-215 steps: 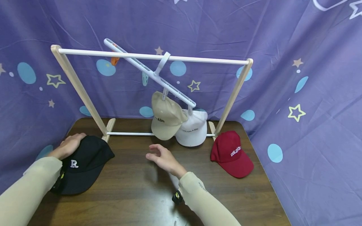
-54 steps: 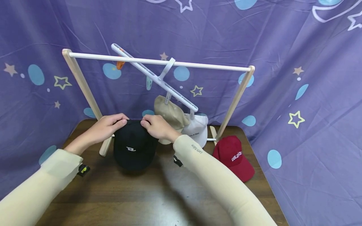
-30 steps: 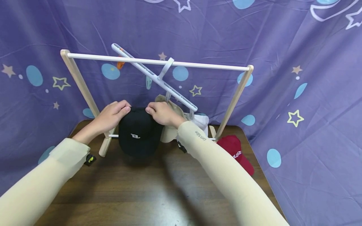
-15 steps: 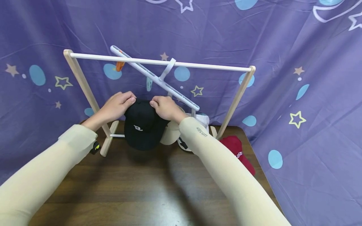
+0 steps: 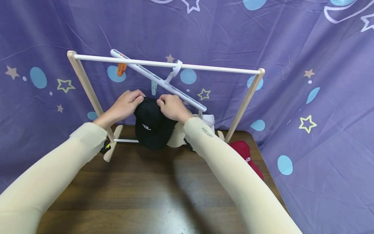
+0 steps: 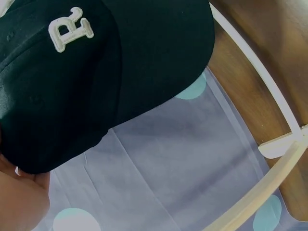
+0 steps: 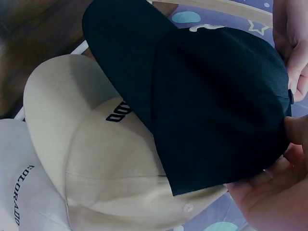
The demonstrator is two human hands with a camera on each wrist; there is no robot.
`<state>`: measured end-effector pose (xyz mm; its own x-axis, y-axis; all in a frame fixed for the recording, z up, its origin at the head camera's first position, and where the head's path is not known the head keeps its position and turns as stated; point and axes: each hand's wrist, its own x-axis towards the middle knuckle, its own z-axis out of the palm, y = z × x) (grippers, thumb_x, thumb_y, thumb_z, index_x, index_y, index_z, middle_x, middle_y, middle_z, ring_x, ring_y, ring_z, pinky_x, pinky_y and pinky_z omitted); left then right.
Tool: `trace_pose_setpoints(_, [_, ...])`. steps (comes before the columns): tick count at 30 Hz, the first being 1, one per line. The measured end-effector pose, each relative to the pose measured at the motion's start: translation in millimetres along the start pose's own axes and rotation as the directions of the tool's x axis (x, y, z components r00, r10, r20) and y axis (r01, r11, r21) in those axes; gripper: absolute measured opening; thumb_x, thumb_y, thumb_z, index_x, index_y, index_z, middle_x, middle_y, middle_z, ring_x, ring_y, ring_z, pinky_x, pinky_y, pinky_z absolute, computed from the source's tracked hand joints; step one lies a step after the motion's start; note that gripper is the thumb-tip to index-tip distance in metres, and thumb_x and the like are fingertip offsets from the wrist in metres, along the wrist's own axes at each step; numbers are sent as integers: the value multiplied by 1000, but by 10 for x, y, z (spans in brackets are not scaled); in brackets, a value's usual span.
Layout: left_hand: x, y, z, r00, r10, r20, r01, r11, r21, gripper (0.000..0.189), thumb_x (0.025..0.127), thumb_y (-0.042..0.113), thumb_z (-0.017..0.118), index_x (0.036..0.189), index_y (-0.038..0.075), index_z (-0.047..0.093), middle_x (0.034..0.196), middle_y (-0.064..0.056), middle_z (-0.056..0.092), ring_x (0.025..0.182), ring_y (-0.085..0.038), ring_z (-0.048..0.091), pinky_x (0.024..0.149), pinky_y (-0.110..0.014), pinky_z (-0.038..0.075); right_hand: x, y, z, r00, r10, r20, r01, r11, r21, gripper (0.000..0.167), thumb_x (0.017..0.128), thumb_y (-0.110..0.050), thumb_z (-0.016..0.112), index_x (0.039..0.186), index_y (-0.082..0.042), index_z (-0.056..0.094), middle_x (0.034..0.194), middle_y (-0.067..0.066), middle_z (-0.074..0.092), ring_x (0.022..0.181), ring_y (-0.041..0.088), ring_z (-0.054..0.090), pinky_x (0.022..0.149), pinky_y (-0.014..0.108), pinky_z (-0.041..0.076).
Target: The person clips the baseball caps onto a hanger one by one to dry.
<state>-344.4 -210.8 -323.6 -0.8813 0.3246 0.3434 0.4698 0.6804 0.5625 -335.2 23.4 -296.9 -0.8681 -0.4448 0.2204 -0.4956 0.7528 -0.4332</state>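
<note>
Between my two hands hangs a black baseball cap (image 5: 153, 125) with a white letter R, its brim downward. My left hand (image 5: 128, 103) pinches the crown's top on the left, and my right hand (image 5: 173, 107) pinches it on the right. The cap's top is just below a white clip hanger (image 5: 146, 73) that slants across the rack's rail. A pale green clip (image 5: 154, 87) hangs right above the cap. In the right wrist view the black cap overlaps a beige cap (image 7: 110, 163), with a white cap (image 7: 29, 178) beside it.
The hanger hooks over the white top rail (image 5: 216, 68) of a wooden-legged rack. An orange clip (image 5: 121, 69) hangs at the hanger's left end. On the table's right lies a red cap (image 5: 242, 149), partly behind my right sleeve. A purple curtain (image 5: 321, 130) stands behind.
My left hand has taken the black cap from the table's left, and both hands now hold it. They have raised it rightward toward the hanger, whose left end has dipped slightly.
</note>
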Motion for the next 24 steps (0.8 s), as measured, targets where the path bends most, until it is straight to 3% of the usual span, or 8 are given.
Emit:
trace_pose_setpoints(10, [62,118,46,998,28,-53,-27,1000,9,29,113,16,47,123,1,70,129,-24,70,109,-41,51,96,-55,36,-25,15,-103,1000,-14,-5,14,995,-101,25,112,-25,53,109,-12,75,101,1,72,96,19,65,90,33,49])
trace_pose_setpoints(17, [83,137,49,996,65,-60,-65,998,1,27,112,13,49,122,1,71,127,-23,71,108,-40,52,97,-54,36,-50,-46,-187,991,-77,-112,50,973,-224,22,107,-23,58,93,-12,71,86,3,66,83,22,64,78,39,52])
trace_pose_setpoints(20, [91,141,54,994,87,-62,-87,996,-8,26,112,11,50,121,0,72,125,-22,72,107,-40,53,98,-54,36,-42,-94,-246,967,-165,-195,110,959,-262,18,105,-20,58,95,-11,70,87,4,66,80,22,64,75,39,53])
trace_pose_setpoints(24, [91,138,63,992,109,-57,-110,994,-15,26,112,10,50,121,0,72,123,-22,73,105,-39,54,96,-53,36,4,-181,-334,901,-341,-270,249,913,-323,15,101,-12,61,111,-7,71,102,8,67,92,26,64,88,37,51])
